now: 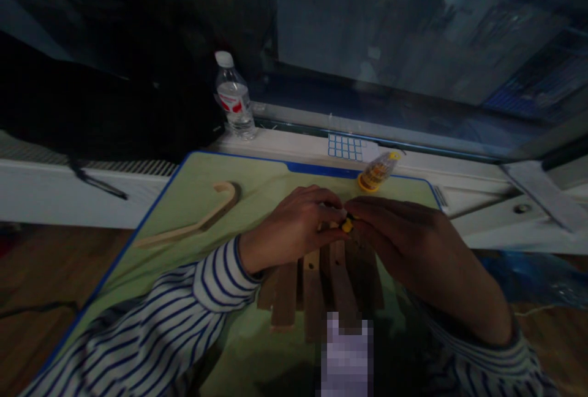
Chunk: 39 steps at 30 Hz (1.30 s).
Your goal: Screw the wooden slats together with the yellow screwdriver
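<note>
While I watch from far away through the head camera, both hands are busy right over the wood strips (314, 293). The left hand (294, 225) has its thumb and fingers pinched on a tiny yellow bit (348, 225). The right hand (413, 238) has its fingers close together, with the tips at the same yellow bit. I can't tell if the right hand is pinching it too or just touching it, because the spot is small and dark.

The yellow bit is up between the two hands, above the far part of the strips. The strips lie side by side on the green counter (257, 182), so I think that much is done. Two of them show dark spots, and I can't tell if those are bare holes or have something in them. The hands hide the far ends, so I can't see what is joined there.

I think the work is partway along, with the small bit in hand not finished. One bent stick (204, 222) lies by itself on the left, well apart from the strips and touched by no hand. Near the far edge, the little jar (379, 171) is not being touched either.
</note>
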Each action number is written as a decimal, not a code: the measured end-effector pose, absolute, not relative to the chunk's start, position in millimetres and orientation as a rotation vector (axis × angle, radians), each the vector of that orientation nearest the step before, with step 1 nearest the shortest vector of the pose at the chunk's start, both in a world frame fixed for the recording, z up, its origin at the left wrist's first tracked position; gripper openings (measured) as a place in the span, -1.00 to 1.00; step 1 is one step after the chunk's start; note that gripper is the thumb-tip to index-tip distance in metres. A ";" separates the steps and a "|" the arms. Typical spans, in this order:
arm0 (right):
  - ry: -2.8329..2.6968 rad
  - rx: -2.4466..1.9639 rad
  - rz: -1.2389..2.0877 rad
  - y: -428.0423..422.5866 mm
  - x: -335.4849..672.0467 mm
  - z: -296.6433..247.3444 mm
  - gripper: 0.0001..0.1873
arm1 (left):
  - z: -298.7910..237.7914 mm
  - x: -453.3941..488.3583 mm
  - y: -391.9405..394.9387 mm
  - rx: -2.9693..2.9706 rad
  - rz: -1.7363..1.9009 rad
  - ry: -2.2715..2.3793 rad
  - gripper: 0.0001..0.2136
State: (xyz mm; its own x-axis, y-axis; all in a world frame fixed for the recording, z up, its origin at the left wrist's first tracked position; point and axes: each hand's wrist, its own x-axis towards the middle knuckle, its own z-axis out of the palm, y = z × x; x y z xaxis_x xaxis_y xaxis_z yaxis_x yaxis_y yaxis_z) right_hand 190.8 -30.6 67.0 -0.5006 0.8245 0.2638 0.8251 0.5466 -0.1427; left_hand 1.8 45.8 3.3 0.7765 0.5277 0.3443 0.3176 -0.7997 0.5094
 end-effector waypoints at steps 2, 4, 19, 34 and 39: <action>-2.496 -1.390 -0.029 -30.9 190.1 67.4 -0.65 | 4.4 1.5 46.0 2.542 0.656 0.628 -0.88; -2.505 -1.399 -0.061 -30.9 189.0 67.9 -0.68 | 5.5 0.9 46.2 2.541 0.636 0.621 -0.88; -2.486 -1.440 -0.116 -28.0 188.2 67.5 -0.76 | 3.7 1.5 46.4 2.589 0.616 0.612 -0.84; -2.463 -1.321 -0.010 -33.0 190.6 69.2 -0.63 | -0.7 3.4 44.8 2.569 0.764 0.639 -0.82; -2.488 -1.301 0.017 -31.1 189.3 69.9 -0.70 | -0.9 1.6 46.1 2.575 0.661 0.668 -0.80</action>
